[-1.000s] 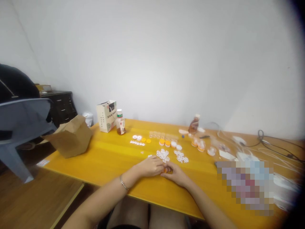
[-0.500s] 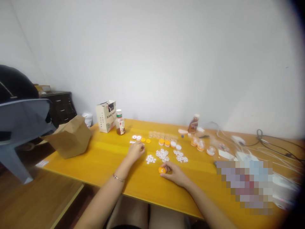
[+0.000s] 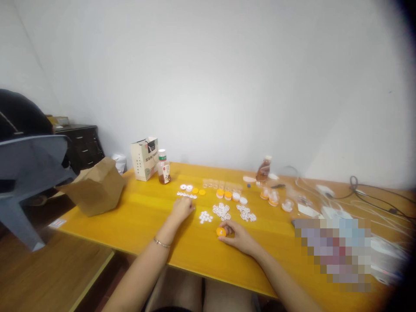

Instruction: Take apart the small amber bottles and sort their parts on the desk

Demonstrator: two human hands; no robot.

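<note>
My right hand is closed around a round orange cap near the front of the table, with a small whitish spot on its top. Further left, my left hand rests with curled fingers; whether anything is in them is hidden. Just beyond it lies a row of small white pieces, and behind that are white discs and orange discs. A pile of small white pieces lies between my hands. Two heaps of white rings sit beyond my right hand.
Orange and white lidded jars and clear cups stand in rows at the back. A paper bag, a carton bag and a bottle are leftward. Cables and a brown bottle are rightward.
My left hand has drawn back slightly toward me and left, uncovering more of the row of small white pieces. My right hand stays in place with the orange cap.
</note>
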